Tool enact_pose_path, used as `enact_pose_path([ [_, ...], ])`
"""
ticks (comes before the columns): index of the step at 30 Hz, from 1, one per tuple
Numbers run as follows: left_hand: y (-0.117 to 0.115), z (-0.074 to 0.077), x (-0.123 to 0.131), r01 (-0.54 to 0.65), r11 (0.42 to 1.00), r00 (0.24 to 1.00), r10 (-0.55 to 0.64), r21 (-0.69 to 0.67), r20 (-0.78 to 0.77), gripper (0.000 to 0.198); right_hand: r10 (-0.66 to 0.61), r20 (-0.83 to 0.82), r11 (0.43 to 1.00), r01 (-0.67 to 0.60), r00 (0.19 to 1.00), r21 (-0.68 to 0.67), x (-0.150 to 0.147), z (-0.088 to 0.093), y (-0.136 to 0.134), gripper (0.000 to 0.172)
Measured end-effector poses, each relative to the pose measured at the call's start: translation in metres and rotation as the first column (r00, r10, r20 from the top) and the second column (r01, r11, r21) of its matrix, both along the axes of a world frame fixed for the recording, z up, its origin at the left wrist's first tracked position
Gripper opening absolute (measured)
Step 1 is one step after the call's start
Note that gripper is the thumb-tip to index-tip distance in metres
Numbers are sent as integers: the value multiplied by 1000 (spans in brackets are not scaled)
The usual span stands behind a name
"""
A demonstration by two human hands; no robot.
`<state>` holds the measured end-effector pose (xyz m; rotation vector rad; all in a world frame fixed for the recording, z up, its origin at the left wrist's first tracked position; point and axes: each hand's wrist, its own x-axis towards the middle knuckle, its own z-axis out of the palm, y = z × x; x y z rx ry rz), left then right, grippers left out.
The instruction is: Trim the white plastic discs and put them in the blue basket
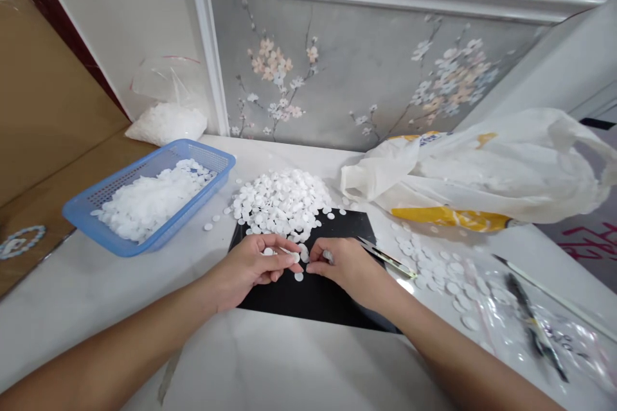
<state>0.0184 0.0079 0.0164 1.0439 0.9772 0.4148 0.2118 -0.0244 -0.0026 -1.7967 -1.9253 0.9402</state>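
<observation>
Pinching a white disc [295,258] between the left hand's [253,268] thumb and fingers, over the black sheet [294,305]. Curling the right hand [347,263] inward over the black sheet too, showing another disc [328,256] among its fingers. Facing a heap of discs [279,202] covering the black sheet's far edge. Having a blue basket [89,221] of discs left of the black sheet, a slim metal tool [393,261] lying across its right edge, scattered discs [443,266] right of it, and a white-and-yellow plastic bag [482,173] beyond its far right corner.
</observation>
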Motion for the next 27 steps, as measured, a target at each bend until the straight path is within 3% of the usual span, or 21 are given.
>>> enact_pose_path([
  [3,-1,0,0,-8,1000,1000,8,5,-5,27,27,-55,999,-26,998,20,2,-1,-1,9],
  [6,-1,0,0,-18,1000,1000,18,22,-1,26,21,-338,998,-40,941,-50,4,-1,-2,17],
  [10,-1,-4,1,-31,998,999,32,46,-16,26,-128,-748,954,-124,651,-271,2,0,-2,30],
  [12,-2,-6,2,-39,998,999,41,57,-26,26,-188,-817,947,-121,545,-299,1,2,-2,31],
  [15,-2,-5,1,-12,997,999,15,74,-45,27,-245,-852,947,-72,463,-312,1,13,3,26],
  [18,7,11,-9,2,959,996,24,284,-88,24,-229,-863,965,-11,450,-261,-7,31,19,26],
  [19,14,19,-16,-20,888,990,83,459,-117,22,-196,-863,975,2,465,-220,-14,38,28,24],
  [21,32,35,-36,-117,615,930,343,780,-131,18,-123,-862,991,18,492,-132,-39,52,50,14],
  [23,54,45,-61,-230,333,794,607,915,-22,16,-82,-807,997,47,585,-68,-77,63,76,7],
  [24,66,47,-74,-259,237,718,696,936,22,14,-71,-787,997,48,613,-53,-99,66,90,9],
  [25,76,47,-86,-286,184,649,760,940,48,13,-61,-770,998,45,635,-42,-122,69,103,12],
  [27,93,43,-105,-345,225,548,837,911,1,11,-49,-722,998,53,691,-17,-163,70,126,17],
])
